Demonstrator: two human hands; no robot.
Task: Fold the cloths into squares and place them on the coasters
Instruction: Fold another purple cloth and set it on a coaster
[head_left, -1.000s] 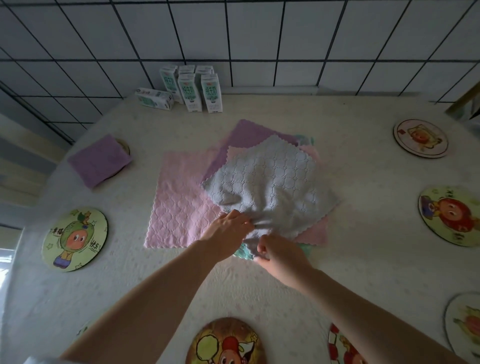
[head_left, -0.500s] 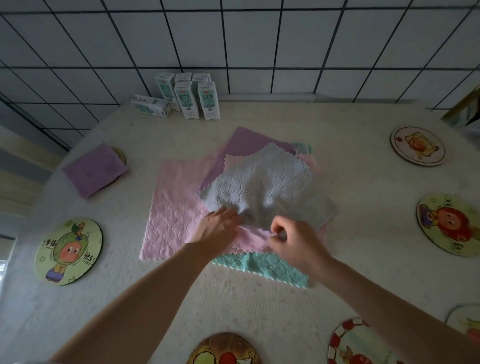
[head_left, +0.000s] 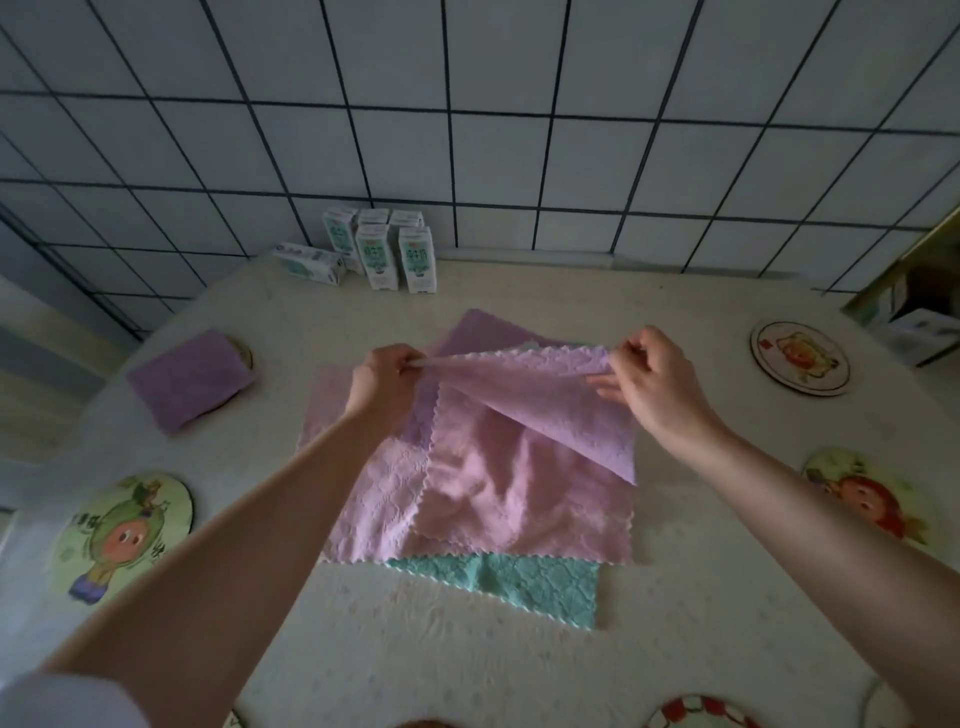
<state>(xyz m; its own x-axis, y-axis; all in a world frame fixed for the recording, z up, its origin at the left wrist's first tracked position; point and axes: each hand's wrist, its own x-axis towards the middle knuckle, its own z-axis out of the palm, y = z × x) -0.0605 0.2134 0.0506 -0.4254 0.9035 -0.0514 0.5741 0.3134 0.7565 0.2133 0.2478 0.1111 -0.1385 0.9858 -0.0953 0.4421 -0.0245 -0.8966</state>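
My left hand (head_left: 383, 382) and my right hand (head_left: 655, 382) each pinch a corner of a pale lilac-grey cloth (head_left: 550, 410) and hold it stretched above the pile. Its free corner hangs down to the right. Under it lie a pink cloth (head_left: 514, 499), a second pink cloth (head_left: 374, 499), a purple cloth (head_left: 483, 332) at the back and a teal cloth (head_left: 524, 582) at the front. A folded purple cloth (head_left: 188, 380) rests on a coaster (head_left: 245, 353) at the far left. Bare picture coasters lie at the left (head_left: 122, 535) and right (head_left: 800, 358), (head_left: 865, 499).
Several milk cartons (head_left: 382, 254) stand at the back by the tiled wall, one lying on its side (head_left: 309, 262). Another coaster (head_left: 696, 714) peeks in at the bottom edge. The table's right edge runs past the right-hand coasters.
Both hands took the grey cloth's near edge, lifted it and spread apart, so it now hangs stretched over the pile. The pink cloth beneath is uncovered. The view tilted up.
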